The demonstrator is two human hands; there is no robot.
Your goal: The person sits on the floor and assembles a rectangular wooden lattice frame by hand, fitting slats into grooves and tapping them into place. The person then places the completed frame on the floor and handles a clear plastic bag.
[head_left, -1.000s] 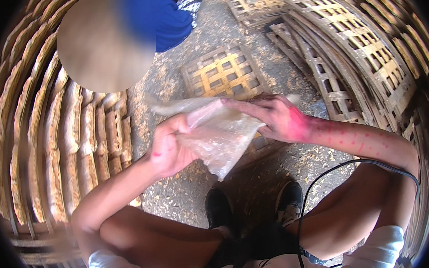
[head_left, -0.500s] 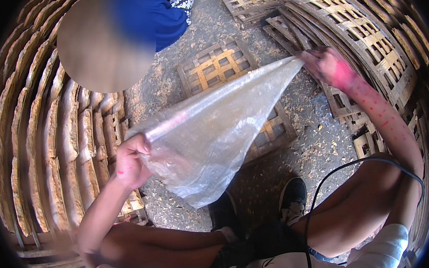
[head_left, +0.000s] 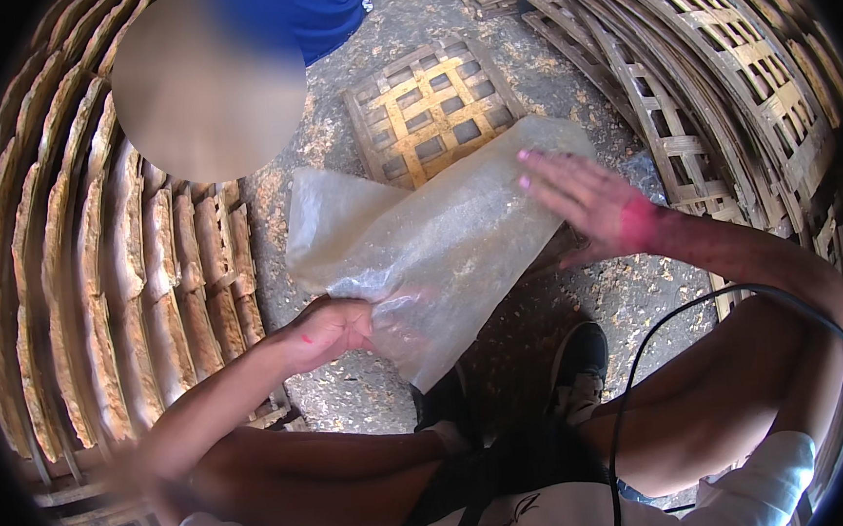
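A cloudy, translucent plastic sheet [head_left: 458,231] spreads between my hands, its far left part folded over. At its near left edge my left hand [head_left: 333,330] grips the plastic; its fingertips are behind the sheet and show only as a pinkish blur. My right hand [head_left: 588,202] is open, fingers stretched out over the right end of the sheet and seemingly touching it. Pink stain marks the right wrist and the fingertips. Beyond the sheet, a square woven bamboo rack [head_left: 430,106] lies on the floor, partly covered by the plastic.
Tall rows of racks with pale brown, rough-edged layers [head_left: 91,286] stand at my left. Stacked lattice racks [head_left: 713,96] lean at the right. A person in blue clothing [head_left: 326,16] is at the far left. A black cable [head_left: 643,355] loops by my right leg. Crumbs litter the concrete floor [head_left: 619,298].
My right hand has let go of the sheet's far right corner, opened, and come nearer and left. The taut sheet has slackened and folded. My left hand has moved right and slightly nearer.
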